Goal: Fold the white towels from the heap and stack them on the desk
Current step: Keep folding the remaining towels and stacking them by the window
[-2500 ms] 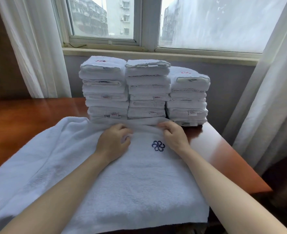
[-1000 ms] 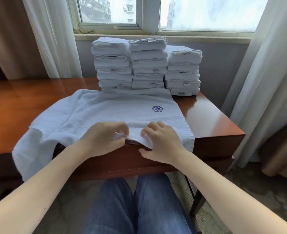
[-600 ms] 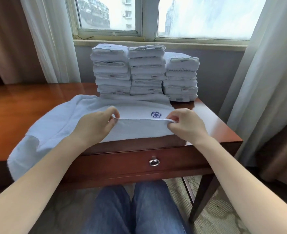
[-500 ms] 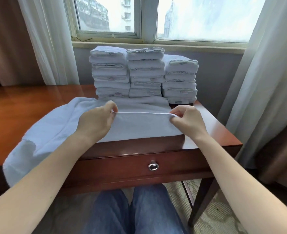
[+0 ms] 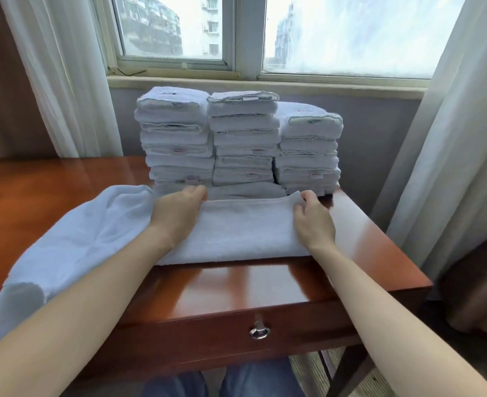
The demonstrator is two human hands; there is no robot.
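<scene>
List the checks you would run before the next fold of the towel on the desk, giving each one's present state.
1. The right hand pinches the towel at its folded-over corner: ok.
2. The left hand grips that same edge: cannot tell; it rests there, but its fingertips are hidden.
3. The folded section lies flat between the hands: ok.
4. The towel's left end lies on the desk: not ok, it hangs off the front.
5. The three stacks behind stand upright: ok.

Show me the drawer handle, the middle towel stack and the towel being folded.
drawer handle (image 5: 259,333), head view, metal ring.
middle towel stack (image 5: 243,138), head view, front face.
towel being folded (image 5: 245,233), head view, folded-over top layer.
</scene>
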